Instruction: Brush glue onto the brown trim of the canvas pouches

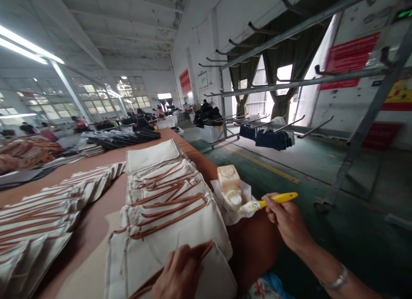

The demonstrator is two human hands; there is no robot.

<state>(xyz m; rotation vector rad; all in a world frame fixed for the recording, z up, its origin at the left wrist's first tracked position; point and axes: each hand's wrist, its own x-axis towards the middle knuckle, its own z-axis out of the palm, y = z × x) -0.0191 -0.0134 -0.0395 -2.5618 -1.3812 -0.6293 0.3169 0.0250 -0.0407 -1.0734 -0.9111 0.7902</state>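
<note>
My right hand [287, 224] grips a brush [280, 198] by its yellow handle, its bristles coated white. The bristle end lies at the mouth of a cut-open plastic bottle [229, 179] with pale residue, which sits on a white sheet [246, 191] by the table edge. Low in the view, my left hand [178, 273] is closed around a brown strap [146, 286] on the nearest cream bag [215, 271]. A thin thread stands up by its fingers. More cream bags [154, 155] with brown straps overlap in a row beyond it.
On the brown table [93, 221] another row of cream pieces [35, 230] lies at left. Dark bundles [125, 138] and brown material [28, 153] are farther back. A metal rack [302, 80] with prongs stands at right, dark blue bags [273, 138] hanging on it.
</note>
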